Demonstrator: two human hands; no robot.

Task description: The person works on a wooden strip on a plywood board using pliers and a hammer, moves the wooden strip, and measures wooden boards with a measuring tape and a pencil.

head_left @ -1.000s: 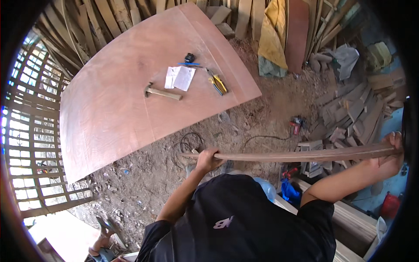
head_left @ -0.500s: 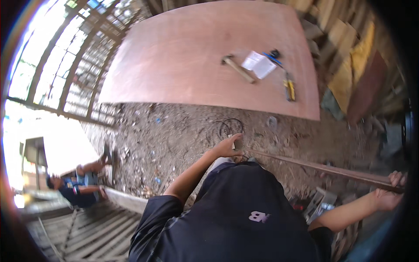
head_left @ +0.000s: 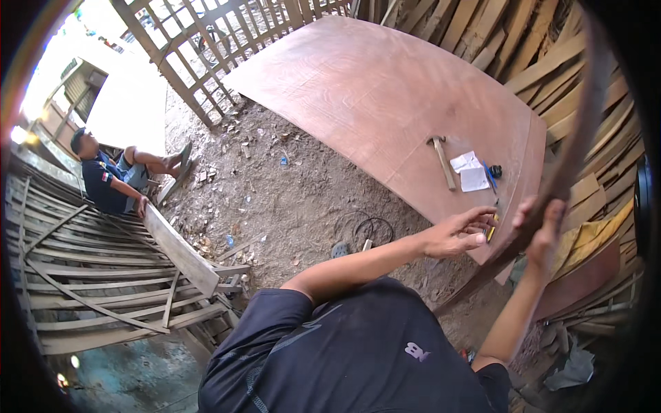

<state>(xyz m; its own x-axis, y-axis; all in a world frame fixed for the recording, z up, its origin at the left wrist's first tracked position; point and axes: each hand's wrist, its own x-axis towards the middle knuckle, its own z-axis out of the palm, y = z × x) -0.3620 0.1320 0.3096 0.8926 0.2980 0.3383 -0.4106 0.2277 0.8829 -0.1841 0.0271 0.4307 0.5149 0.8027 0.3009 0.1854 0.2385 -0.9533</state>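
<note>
My right hand (head_left: 542,237) grips a long, dark wooden plank (head_left: 570,155), which stands steeply tilted on my right, its lower end beside my body. Fingers spread, my left hand (head_left: 458,234) reaches across toward the plank and holds nothing. Beyond them lies a large reddish plywood sheet (head_left: 358,103). On it rest a hammer (head_left: 442,162), white papers (head_left: 472,173), a blue pen-like item (head_left: 489,175) and a small black object (head_left: 496,171). A yellow-handled tool (head_left: 491,230) is partly hidden behind my left fingers.
At the left a person (head_left: 107,182) sits beside a pile of wooden slats (head_left: 103,282), a hand on a pale board (head_left: 180,256). Stacked lumber (head_left: 523,41) lines the right. A black cable coil (head_left: 377,224) lies on the dirt floor (head_left: 275,186). A wooden lattice (head_left: 206,55) stands behind.
The plank has swung from lying low on my right to steeply raised. My left hand has moved right, off its near end. My view has turned, shifting the plywood rightward.
</note>
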